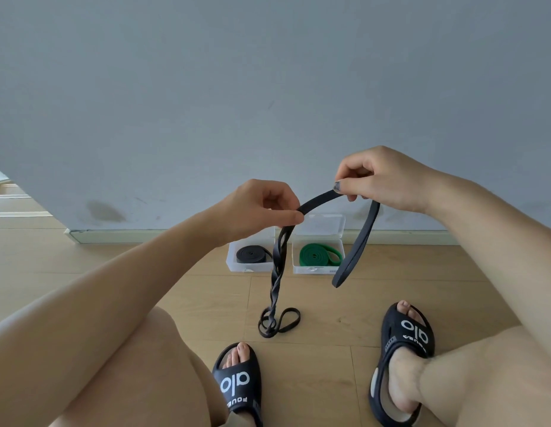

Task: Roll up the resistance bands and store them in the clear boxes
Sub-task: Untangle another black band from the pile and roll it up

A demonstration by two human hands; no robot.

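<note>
Wooden floor [317,359] meets grey wall [237,87]; two clear boxes [317,269] are seen; one black band [320,198] is pinched by left hand [262,208] and right hand [382,177].

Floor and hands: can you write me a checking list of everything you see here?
Surface: light wooden plank floor.
Job's things: long black rubber resistance band held up, its twisted end lying on the floor; left clear plastic box holds a rolled black band; right clear plastic box holds a rolled green band.
Clutter: nothing seen.
Grippers: left hand and right hand pinch the band.
Cables: nothing seen.
Surroundings: grey wall; black slide sandals.
</note>
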